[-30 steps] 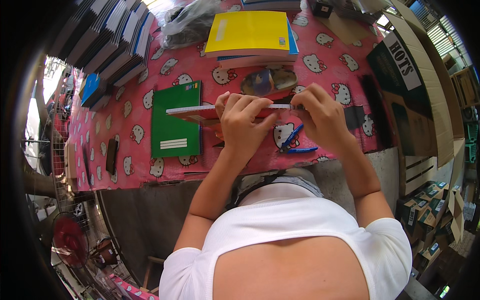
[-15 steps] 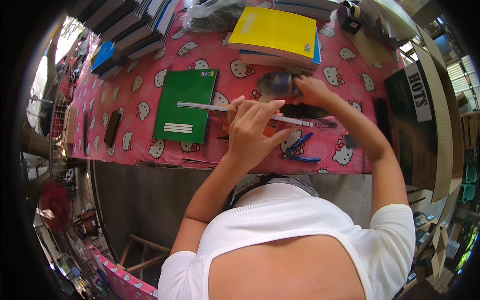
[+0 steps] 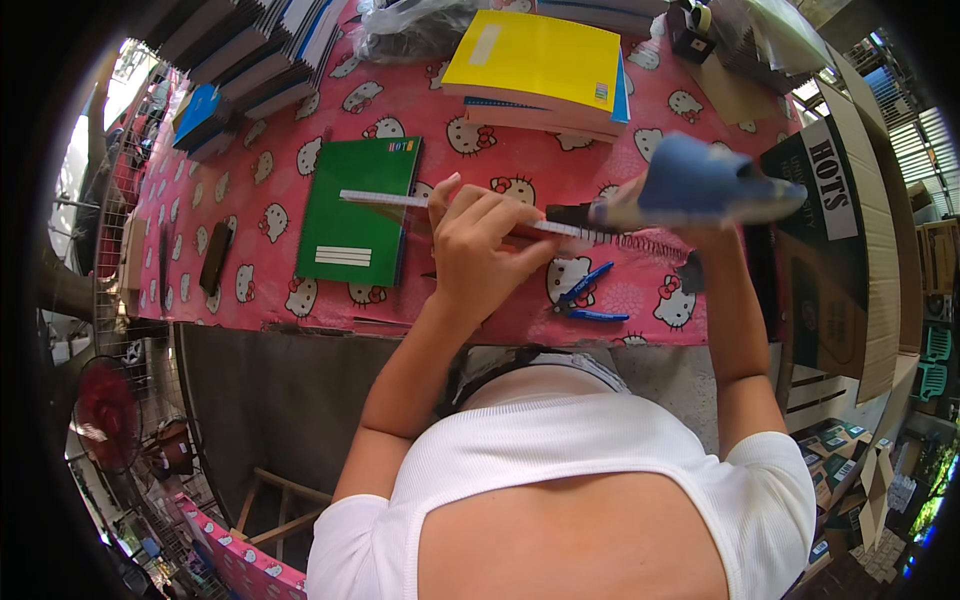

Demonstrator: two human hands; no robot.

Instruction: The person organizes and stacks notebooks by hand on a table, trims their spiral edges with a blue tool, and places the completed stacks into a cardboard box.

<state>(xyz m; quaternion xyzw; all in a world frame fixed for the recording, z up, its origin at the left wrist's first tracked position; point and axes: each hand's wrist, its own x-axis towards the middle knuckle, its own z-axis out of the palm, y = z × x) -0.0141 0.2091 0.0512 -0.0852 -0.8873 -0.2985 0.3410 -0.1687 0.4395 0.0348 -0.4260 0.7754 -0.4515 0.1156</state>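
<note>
**Two hands at a spiral-bound notebook on a pink patterned table**

The left hand (image 3: 478, 250) lies fingers curled over the long white edge of a thin spiral-bound notebook (image 3: 400, 199), pinning it against the pink tablecloth printed with white cat faces (image 3: 300, 150). The notebook runs from left of the hand across to the right, its black wire coil (image 3: 640, 243) showing beyond the fingers. The right hand (image 3: 640, 195) is raised near the notebook's right end and clasps a blue, blurred object (image 3: 705, 185); it may be a plastic tool or dispenser, but the motion blur prevents identification.

Just left of the left hand, touching the notebook's underside, lies a green rectangular exercise book (image 3: 355, 215) bearing a small white label block near its lower edge and a small coloured mark at its upper right corner. Below the notebook, near the table's front edge, lie blue-handled scissors (image 3: 585, 298). Behind the hands sits a stack of books topped by a yellow cover (image 3: 535, 55) with a pale rectangular label at upper left and a small sticker at its right edge. At far left a black flat rectangular object (image 3: 215, 258) lies apart from the rest. A row of stacked books (image 3: 260, 50) lines the table's upper left. At right stands a dark cardboard box with a white label panel (image 3: 830, 190).
</note>
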